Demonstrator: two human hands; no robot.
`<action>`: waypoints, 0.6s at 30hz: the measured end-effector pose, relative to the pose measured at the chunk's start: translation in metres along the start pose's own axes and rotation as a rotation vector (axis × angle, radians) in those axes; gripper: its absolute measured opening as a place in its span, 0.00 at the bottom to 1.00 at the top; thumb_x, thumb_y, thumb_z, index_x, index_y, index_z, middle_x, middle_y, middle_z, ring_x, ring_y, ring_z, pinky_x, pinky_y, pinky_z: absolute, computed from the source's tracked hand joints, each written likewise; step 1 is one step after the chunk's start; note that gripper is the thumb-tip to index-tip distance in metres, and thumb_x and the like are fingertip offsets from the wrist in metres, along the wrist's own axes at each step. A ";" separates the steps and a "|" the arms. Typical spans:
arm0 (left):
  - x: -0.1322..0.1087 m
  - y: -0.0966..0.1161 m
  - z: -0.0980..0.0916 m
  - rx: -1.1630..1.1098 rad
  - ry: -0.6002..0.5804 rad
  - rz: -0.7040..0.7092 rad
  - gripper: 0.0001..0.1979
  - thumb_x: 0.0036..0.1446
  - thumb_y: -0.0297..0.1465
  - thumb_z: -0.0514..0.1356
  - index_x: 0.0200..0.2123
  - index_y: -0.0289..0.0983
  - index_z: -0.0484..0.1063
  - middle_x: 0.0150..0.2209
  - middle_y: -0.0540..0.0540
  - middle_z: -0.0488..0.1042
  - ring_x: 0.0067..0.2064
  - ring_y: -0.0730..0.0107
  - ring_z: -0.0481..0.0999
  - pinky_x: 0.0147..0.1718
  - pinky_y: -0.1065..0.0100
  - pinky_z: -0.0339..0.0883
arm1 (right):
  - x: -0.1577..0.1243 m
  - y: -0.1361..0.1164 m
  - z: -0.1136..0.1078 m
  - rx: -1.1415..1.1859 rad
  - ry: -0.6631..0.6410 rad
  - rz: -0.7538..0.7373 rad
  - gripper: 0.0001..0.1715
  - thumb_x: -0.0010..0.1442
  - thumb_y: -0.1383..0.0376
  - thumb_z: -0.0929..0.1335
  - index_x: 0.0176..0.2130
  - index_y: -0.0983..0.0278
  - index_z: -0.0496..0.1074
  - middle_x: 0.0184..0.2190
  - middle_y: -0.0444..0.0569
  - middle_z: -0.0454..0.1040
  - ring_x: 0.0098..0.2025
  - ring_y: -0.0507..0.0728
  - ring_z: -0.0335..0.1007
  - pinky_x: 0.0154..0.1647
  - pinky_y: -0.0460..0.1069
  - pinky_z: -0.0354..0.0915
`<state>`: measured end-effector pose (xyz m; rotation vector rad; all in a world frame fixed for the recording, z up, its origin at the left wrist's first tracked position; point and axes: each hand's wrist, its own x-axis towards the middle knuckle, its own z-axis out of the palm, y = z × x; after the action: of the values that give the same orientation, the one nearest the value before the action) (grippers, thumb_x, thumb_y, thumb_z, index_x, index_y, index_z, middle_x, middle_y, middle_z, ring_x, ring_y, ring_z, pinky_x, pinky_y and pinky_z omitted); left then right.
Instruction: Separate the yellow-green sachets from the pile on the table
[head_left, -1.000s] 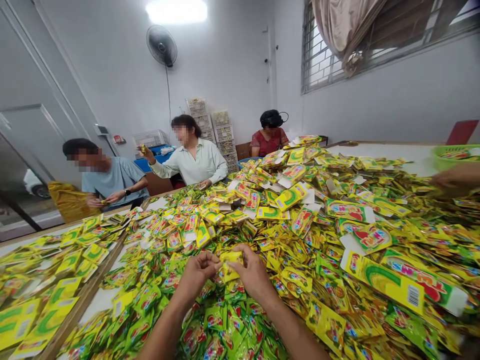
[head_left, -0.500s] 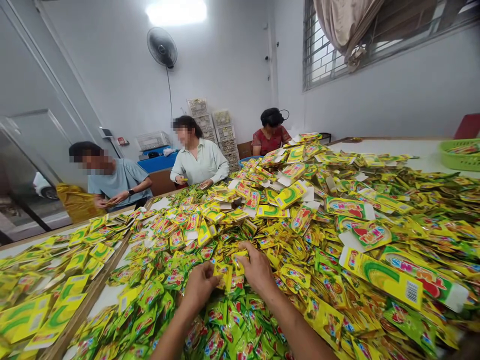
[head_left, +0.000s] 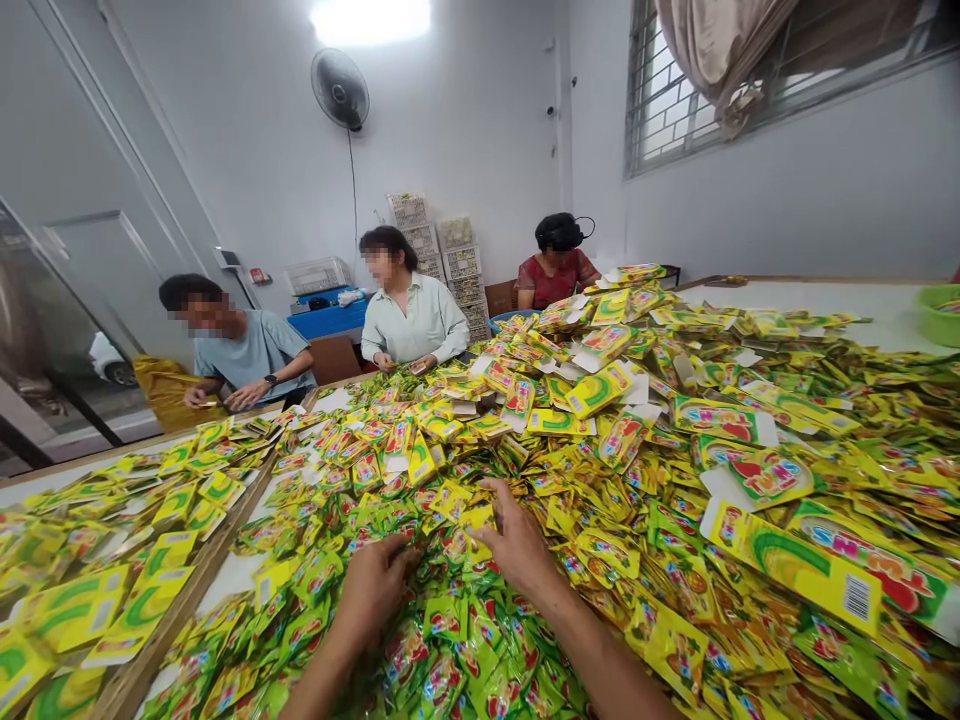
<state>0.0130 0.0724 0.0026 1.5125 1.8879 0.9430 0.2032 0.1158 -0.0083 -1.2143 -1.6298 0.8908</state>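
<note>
With twelve straight ahead, the right hand (head_left: 523,540) lies just past twelve, thumb and fingers partly spread about a small, glossy yellow plastic sachet (head_left: 478,519); I cannot tell whether they grip it. The left hand (head_left: 377,585), near eleven, curls narrowly beside shiny green plastic sachets (head_left: 450,622), its grasp hidden. Pinching one sachet by its edge should separate it cleanly.

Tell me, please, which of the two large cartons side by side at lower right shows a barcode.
The yellow carton with the green arc, nearer the right hand; its neighbour shows large lettering instead.
</note>
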 end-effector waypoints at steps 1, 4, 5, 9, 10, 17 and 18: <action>0.000 -0.001 0.001 -0.075 -0.004 -0.021 0.09 0.41 0.37 0.60 0.25 0.38 0.73 0.22 0.48 0.75 0.29 0.62 0.73 0.29 0.68 0.63 | 0.000 -0.001 0.002 0.082 -0.039 0.016 0.25 0.45 0.69 0.67 0.45 0.59 0.61 0.20 0.36 0.62 0.23 0.52 0.60 0.25 0.45 0.54; -0.004 0.000 0.005 -0.340 -0.028 -0.082 0.12 0.42 0.38 0.59 0.28 0.36 0.71 0.21 0.49 0.72 0.25 0.66 0.72 0.26 0.68 0.66 | -0.001 -0.004 0.011 0.474 -0.182 0.062 0.25 0.45 0.66 0.68 0.43 0.60 0.58 0.23 0.38 0.68 0.24 0.52 0.65 0.26 0.45 0.59; -0.006 0.001 0.007 -0.413 -0.028 -0.096 0.13 0.42 0.39 0.59 0.29 0.36 0.69 0.22 0.50 0.71 0.25 0.68 0.71 0.26 0.68 0.67 | -0.002 -0.004 0.014 0.583 -0.206 0.065 0.25 0.45 0.66 0.68 0.44 0.60 0.57 0.26 0.39 0.70 0.27 0.53 0.67 0.28 0.46 0.62; -0.020 0.009 0.024 -0.713 0.009 -0.121 0.14 0.41 0.36 0.62 0.32 0.38 0.67 0.27 0.51 0.71 0.30 0.71 0.72 0.31 0.67 0.70 | -0.007 -0.003 0.027 0.662 -0.150 0.020 0.25 0.46 0.65 0.69 0.43 0.60 0.58 0.30 0.42 0.72 0.31 0.54 0.70 0.33 0.48 0.65; -0.024 0.011 0.028 -0.808 0.019 -0.134 0.14 0.39 0.35 0.64 0.32 0.38 0.68 0.28 0.51 0.72 0.30 0.70 0.73 0.32 0.68 0.70 | -0.008 -0.003 0.029 0.626 -0.124 0.006 0.24 0.46 0.65 0.69 0.43 0.60 0.58 0.30 0.43 0.73 0.32 0.55 0.70 0.33 0.48 0.65; -0.025 0.015 0.040 -1.019 0.092 -0.197 0.14 0.35 0.30 0.67 0.30 0.36 0.70 0.24 0.52 0.74 0.26 0.75 0.72 0.26 0.75 0.66 | -0.010 -0.003 0.025 0.501 -0.133 0.004 0.24 0.46 0.69 0.68 0.44 0.59 0.59 0.31 0.43 0.73 0.33 0.55 0.71 0.34 0.48 0.65; -0.023 0.014 0.038 -0.993 0.090 -0.196 0.15 0.35 0.30 0.67 0.31 0.36 0.70 0.24 0.52 0.74 0.25 0.74 0.72 0.25 0.75 0.65 | -0.009 -0.003 0.024 0.528 -0.143 0.013 0.24 0.47 0.69 0.68 0.44 0.59 0.59 0.31 0.43 0.73 0.33 0.55 0.71 0.34 0.48 0.65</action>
<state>0.0556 0.0589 -0.0094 0.6794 1.2300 1.5387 0.1809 0.1055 -0.0154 -0.8069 -1.3690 1.3381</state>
